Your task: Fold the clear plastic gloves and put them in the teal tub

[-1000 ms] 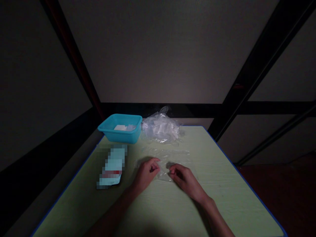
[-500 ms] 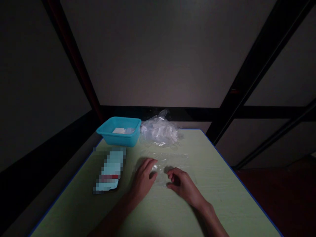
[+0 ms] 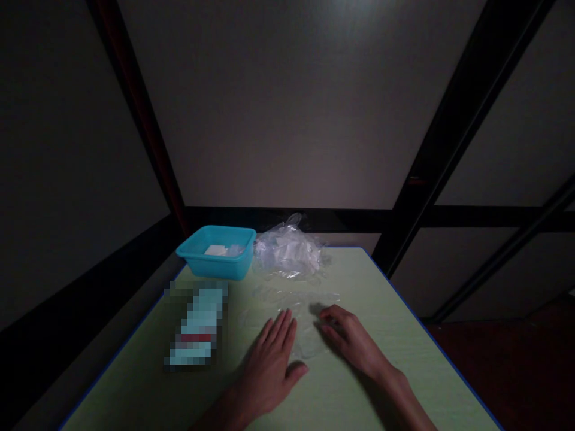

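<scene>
A thin clear plastic bag (image 3: 309,326) lies flat on the pale green table, its outline faint against the surface. My left hand (image 3: 274,362) is spread palm down, its fingertips over the near left part of the bag and the thumb stretched to the right. By the bag's right edge is my right hand (image 3: 348,335), loosely curled with a gap between thumb and forefinger. No object shows in either hand.
A blue plastic basin (image 3: 224,266) with white items (image 3: 216,250) inside stands at the back left. Beside it sits a crumpled heap of clear plastic bags (image 3: 290,251). A pixelated flat object (image 3: 200,323) lies at left on the table (image 3: 399,347). Walls rise behind.
My left hand has flattened from a cupped shape, now fingers outstretched on the bag. My right hand has shifted slightly right. The view has tilted up a little.
</scene>
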`<state>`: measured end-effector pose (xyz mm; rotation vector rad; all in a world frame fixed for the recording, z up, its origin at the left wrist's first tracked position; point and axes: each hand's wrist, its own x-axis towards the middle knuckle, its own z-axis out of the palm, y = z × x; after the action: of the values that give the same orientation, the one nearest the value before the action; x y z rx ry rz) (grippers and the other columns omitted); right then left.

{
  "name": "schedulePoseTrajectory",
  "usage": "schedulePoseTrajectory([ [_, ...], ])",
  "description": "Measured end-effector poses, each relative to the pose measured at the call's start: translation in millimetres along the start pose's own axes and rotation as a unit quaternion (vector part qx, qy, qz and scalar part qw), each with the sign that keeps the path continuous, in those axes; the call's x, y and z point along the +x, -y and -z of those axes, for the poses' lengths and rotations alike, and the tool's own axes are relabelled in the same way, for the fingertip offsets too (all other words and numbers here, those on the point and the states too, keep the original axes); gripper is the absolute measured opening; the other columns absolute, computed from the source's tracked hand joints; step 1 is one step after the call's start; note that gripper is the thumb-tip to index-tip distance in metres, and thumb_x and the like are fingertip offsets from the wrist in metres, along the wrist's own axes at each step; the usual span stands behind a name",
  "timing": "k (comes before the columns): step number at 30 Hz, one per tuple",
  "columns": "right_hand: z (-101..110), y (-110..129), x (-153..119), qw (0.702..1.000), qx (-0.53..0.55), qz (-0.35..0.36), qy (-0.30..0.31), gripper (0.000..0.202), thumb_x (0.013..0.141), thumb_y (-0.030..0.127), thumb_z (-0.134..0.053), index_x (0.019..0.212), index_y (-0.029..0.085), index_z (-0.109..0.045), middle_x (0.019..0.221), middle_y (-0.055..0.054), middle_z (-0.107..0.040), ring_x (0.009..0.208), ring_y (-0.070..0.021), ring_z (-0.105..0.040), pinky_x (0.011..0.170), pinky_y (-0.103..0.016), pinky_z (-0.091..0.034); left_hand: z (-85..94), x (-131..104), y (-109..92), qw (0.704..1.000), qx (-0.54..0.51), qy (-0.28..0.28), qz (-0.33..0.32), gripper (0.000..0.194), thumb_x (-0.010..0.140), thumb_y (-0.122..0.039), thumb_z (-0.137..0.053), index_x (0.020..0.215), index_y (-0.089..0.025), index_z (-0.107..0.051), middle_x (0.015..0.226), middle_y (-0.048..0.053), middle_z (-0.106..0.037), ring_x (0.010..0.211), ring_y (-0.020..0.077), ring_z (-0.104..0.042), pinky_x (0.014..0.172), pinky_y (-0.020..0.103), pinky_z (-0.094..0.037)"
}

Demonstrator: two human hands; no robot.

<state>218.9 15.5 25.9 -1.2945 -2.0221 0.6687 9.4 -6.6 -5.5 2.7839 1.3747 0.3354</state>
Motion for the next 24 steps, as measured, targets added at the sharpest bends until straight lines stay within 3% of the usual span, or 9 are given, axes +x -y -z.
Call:
schedulePoseTrajectory([
  [4,9,-12,11,1.0,-0.028,0.001,-0.009,0.014,0.082,0.02,-0.049,0.09,0.016,-0.06,0.09,-0.009,-0.065,0.083,-0.022,-0.06,0.075,-0.036,-0.047,2.0,-1,0,1.0,0.003,-0.005,0.0,0.067,0.082,-0.038,-0.052,0.139,-0.01,-0.028,0.145,0.015,-0.024,0.134,0.0276,-0.021,0.106,0.043,-0.029],
  [8,16,-23,23,0.998,-0.057,0.002,0.0,0.024,0.082,0.023,-0.05,0.102,0.014,-0.059,0.104,-0.013,-0.063,0.097,-0.0249,-0.059,0.086,-0.041,-0.045,2.8,-11,2,0.996,0.043,-0.083,-0.009,0.07,0.081,-0.033,-0.054,0.14,-0.012,-0.023,0.145,0.014,-0.026,0.132,0.0298,-0.027,0.103,0.045,-0.034],
  [12,20,-34,30,0.994,-0.099,0.028,0.035,0.042,0.082,0.028,-0.053,0.121,0.014,-0.051,0.124,-0.015,-0.055,0.114,-0.0264,-0.05,0.097,-0.044,-0.038,-4.6,-31,13,0.984,0.066,-0.161,-0.035,0.073,0.082,-0.026,-0.05,0.143,-0.016,-0.013,0.135,0.012,-0.045,0.121,0.0276,-0.046,0.094,0.039,-0.044],
  [15,20,-39,28,0.988,-0.138,0.027,0.056,0.048,0.081,0.028,-0.055,0.126,0.014,-0.047,0.128,-0.016,-0.052,0.118,-0.0285,-0.048,0.1,-0.048,-0.034,-11.0,-47,23,0.978,0.066,-0.197,-0.019,0.072,0.082,-0.021,-0.046,0.144,-0.022,-0.011,0.124,0.009,-0.057,0.112,0.0265,-0.055,0.089,0.037,-0.049],
  [20,20,-37,19,0.983,-0.169,0.021,0.074,0.053,0.083,0.032,-0.053,0.133,0.017,-0.041,0.132,-0.016,-0.048,0.121,-0.0283,-0.045,0.103,-0.052,-0.028,-11.4,-60,31,0.972,0.082,-0.222,-0.005,0.064,0.085,-0.023,-0.042,0.143,-0.024,-0.015,0.115,0.006,-0.064,0.104,0.025,-0.06,0.085,0.036,-0.051],
  [24,23,-30,13,0.972,-0.207,0.036,0.103,0.05,0.086,0.036,-0.052,0.133,0.023,-0.042,0.145,-0.013,-0.03,0.133,-0.03,-0.025,0.105,-0.054,-0.022,-8.9,-60,31,0.969,0.089,-0.23,0.002,0.049,0.086,-0.025,-0.043,0.134,-0.02,-0.035,0.115,0.006,-0.063,0.106,0.0259,-0.058,0.086,0.039,-0.05],
])
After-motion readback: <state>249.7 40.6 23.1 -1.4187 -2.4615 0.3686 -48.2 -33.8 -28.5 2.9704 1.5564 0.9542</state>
